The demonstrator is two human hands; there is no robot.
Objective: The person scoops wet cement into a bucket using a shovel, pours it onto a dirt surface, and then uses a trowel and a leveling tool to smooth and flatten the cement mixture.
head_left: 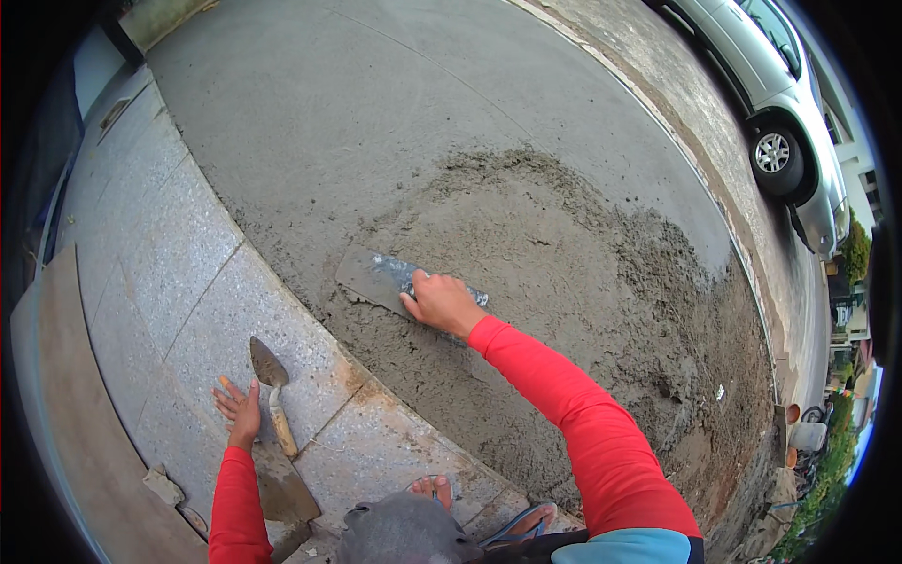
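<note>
My right hand [443,303] is closed round the handle of a rectangular finishing trowel [368,275], whose blade lies on the rough wet concrete [526,273]. To the left, my left hand [241,415] rests on the speckled tiles [211,324] with fingers spread and nothing held; a bit of orange shows at one fingertip. Just right of that hand lies a pointed trowel [270,365] with a wooden handle, its tip pointing away from me. A flat, mortar-smeared rectangular piece [285,484] lies nearer me, partly hidden by my left forearm.
Smooth grey concrete [310,103] stretches beyond the rough patch. Coarse, crumbly mix [658,310] lies on the right. A curved brown panel [85,404] stands at the left edge, near a broken chunk [163,485]. A silver car [780,103] is parked at the upper right.
</note>
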